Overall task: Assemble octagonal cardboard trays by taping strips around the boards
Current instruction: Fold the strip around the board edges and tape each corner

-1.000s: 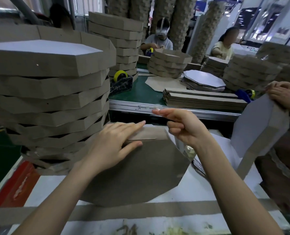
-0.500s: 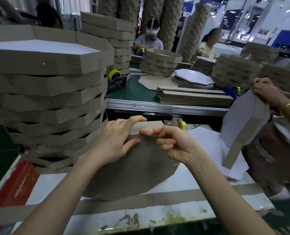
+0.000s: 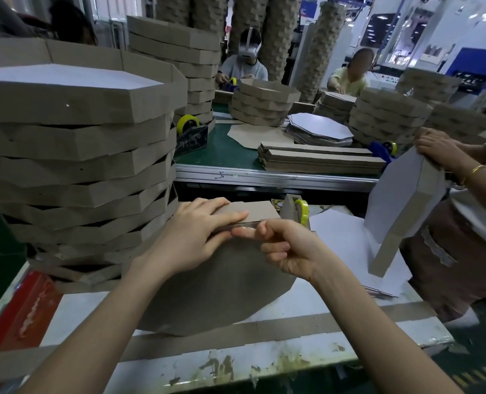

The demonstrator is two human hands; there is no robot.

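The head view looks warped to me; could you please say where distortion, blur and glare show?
Head view: wide-angle distortion tilts the background tray tower; the left hand and right hand are sharp; the clear tape between them glints; far machines wash out.

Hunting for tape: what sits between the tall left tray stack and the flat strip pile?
Head view: a black tape dispenser with a yellow roll, on the green belt.
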